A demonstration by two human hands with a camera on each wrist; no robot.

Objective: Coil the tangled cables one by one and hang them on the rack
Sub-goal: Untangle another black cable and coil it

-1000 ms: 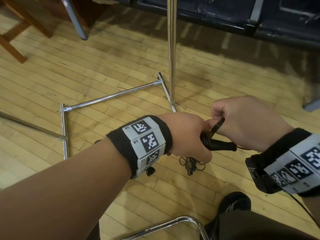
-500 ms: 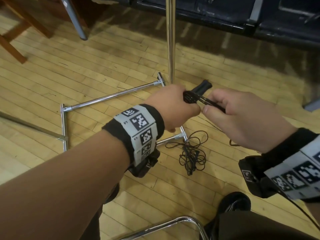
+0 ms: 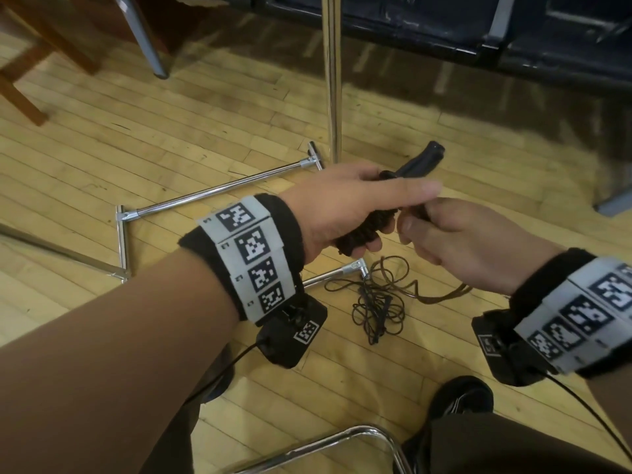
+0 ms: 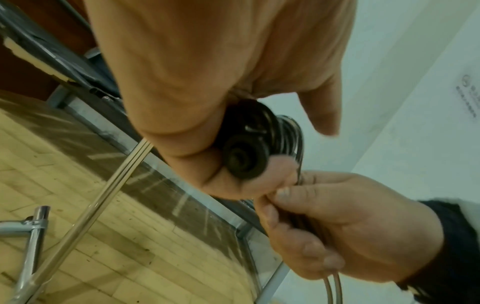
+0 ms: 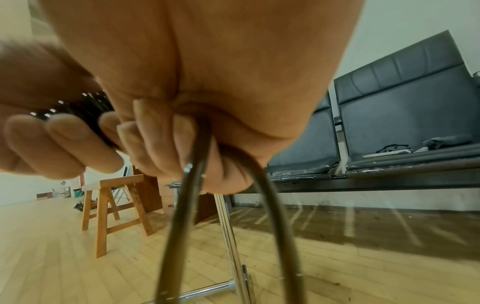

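Both hands meet in front of the person, above a wooden floor [image 3: 143,138]. The left hand [image 3: 345,206] has its lower fingers curled round a black coiled bundle of cable [image 3: 362,230], while its index finger sticks out straight toward the right; in the left wrist view the bundle [image 4: 249,144] shows as tight dark rings pressed between palm and fingertips. A dark handle-like end [image 3: 420,162] juts up and away from the top of this hand. The right hand [image 3: 468,244] sits just beside it, fingertips touching the bundle's end and pinching two strands of cable; in the right wrist view those strands [image 5: 189,216] drop from the curled fingers [image 5: 155,144] as a loop. The loose run of the cable hangs down to the floor, where a tangled heap of thin dark cable [image 3: 376,302] lies near the base of the rack [image 3: 219,193], touching or nearly touching one chrome foot bar. The rack's upright pole [image 3: 331,80] rises just beyond the hands. Behind it stands a row of dark padded seats [image 3: 478,25], and a wooden trestle [image 5: 114,205] stands to the left. A black shoe [image 3: 458,398] and a curved chrome tube [image 3: 342,439] lie at the near edge.
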